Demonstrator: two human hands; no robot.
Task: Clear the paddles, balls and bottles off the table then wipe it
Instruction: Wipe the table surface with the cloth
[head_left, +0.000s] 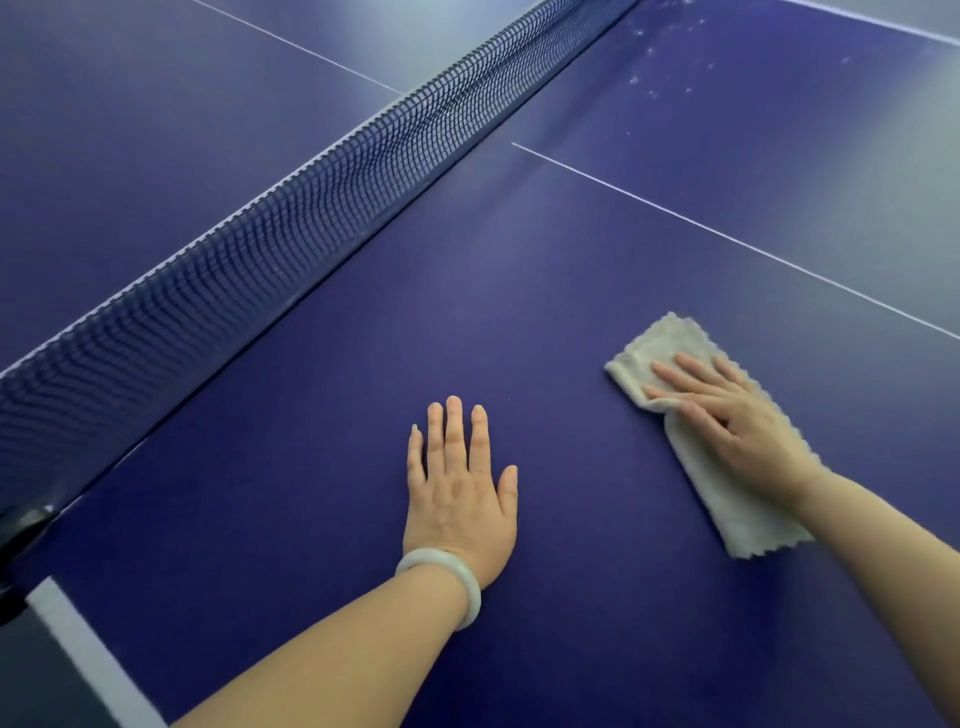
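Now: left hand flat, fingers straight on table; right hand flat, fingers straight, pressing cloth.

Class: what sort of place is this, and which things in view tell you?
Probably a table tennis room or sports hall. The blue table has white lines and a dark net across it; the right hand presses a cloth on it.
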